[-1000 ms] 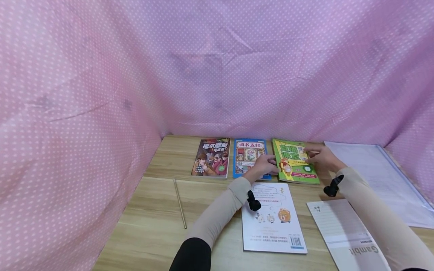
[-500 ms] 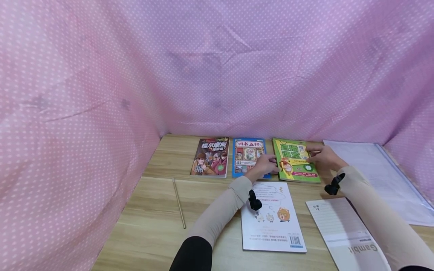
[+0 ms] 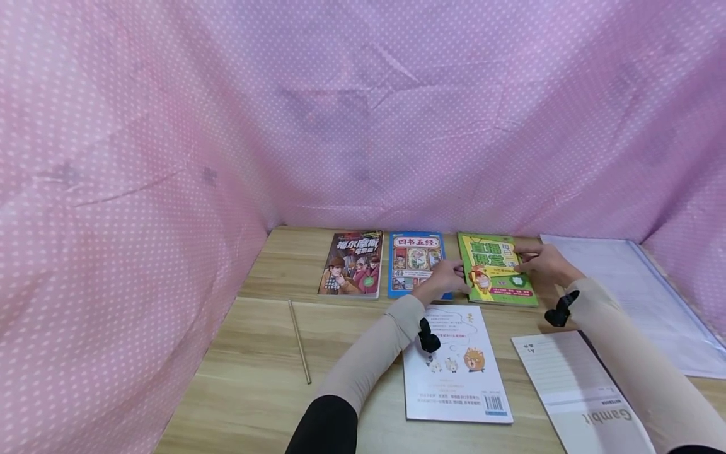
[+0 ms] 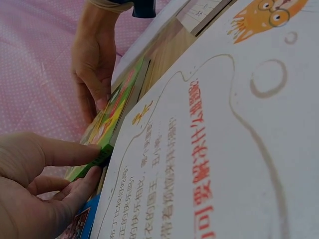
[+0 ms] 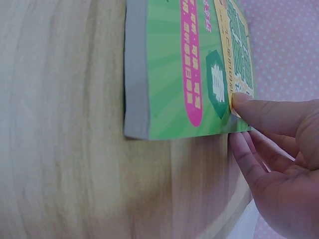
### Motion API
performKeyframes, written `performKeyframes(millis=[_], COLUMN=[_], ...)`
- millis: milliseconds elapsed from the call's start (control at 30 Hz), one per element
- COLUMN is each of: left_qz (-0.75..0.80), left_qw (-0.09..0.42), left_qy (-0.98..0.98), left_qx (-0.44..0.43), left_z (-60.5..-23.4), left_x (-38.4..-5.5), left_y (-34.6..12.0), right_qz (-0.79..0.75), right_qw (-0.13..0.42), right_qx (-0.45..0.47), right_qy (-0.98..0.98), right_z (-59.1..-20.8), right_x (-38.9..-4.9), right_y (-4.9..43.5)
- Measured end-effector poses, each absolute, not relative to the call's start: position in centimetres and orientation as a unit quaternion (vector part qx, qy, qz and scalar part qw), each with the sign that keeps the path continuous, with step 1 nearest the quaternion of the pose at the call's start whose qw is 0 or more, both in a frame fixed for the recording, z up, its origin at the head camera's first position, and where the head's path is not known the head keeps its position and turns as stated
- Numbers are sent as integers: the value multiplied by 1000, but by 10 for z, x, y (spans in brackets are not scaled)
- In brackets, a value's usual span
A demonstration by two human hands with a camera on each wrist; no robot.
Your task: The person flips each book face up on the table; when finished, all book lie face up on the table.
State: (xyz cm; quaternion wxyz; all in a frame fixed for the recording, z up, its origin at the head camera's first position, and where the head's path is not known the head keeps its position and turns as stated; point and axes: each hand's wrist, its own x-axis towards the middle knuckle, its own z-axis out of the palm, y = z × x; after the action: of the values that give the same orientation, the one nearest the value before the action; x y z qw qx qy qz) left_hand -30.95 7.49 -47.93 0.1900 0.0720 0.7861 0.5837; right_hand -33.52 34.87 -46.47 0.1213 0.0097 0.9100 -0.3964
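A thick green-and-yellow book (image 3: 493,280) lies face up at the back of the table, between both hands. My left hand (image 3: 445,276) pinches its left edge, the thumb on the cover and the fingers against the side, as the left wrist view shows. At the opposite edge my right hand (image 3: 546,263) grips the book, with the thumb (image 5: 249,109) on the cover and the fingers at the side. Just left is a blue book (image 3: 416,255), partly covered by my left hand. In front of them a white book (image 3: 459,384) shows its back cover.
A dark comic-style book (image 3: 351,265) lies at the back left. A thin gold-coloured rod (image 3: 300,343) rests in front of it. On the right are a notebook (image 3: 573,372), partly under my right forearm, and a translucent plastic sheet (image 3: 635,290). Pink dotted cloth (image 3: 363,126) hangs behind.
The green book has slid slightly to the right, away from the blue book, with both hands moving along on it. The other things stay in place.
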Motion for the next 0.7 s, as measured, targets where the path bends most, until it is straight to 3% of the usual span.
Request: performKeyframes(millis=[700], left_qz=[559], left_qw=[181], left_qy=[804], left_qx=[94], left_z=[-480], left_x=[-312], left_y=[77], right_qz=[-394], right_qw=[113], right_qx=[10], right_qy=[912], right_z=[-468], right_x=[-337], right_y=[351])
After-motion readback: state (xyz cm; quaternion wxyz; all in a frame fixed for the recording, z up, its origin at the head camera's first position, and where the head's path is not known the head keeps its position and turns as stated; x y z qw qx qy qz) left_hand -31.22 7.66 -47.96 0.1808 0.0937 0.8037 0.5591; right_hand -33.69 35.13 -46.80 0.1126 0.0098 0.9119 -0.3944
